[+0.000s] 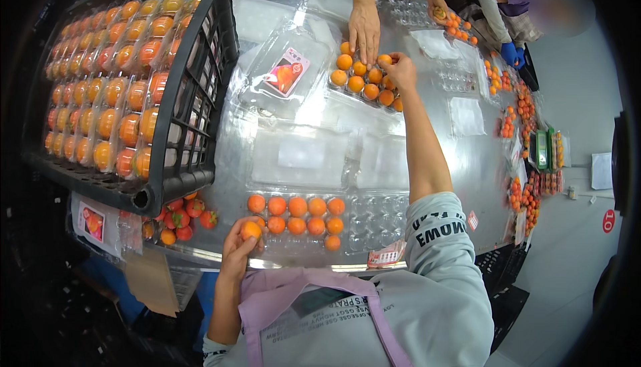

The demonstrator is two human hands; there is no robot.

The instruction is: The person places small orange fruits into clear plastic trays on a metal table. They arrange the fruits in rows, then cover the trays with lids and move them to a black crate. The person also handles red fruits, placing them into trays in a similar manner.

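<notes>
My left hand holds an orange persimmon at the table's near edge. Beside it lies a clear plastic clamshell tray, its left cells filled with persimmons and its right cells bare. My right hand reaches far forward, with fingertips pinching a persimmon at the right edge of another filled tray. Another person's hand rests over that same tray from the far side, close to my fingers.
On the left stands a black plastic crate packed with boxed persimmons. Below it sit loose persimmons. A labelled clear package lies on the metal table. Other people's hands, one pair in blue gloves, work at the far right.
</notes>
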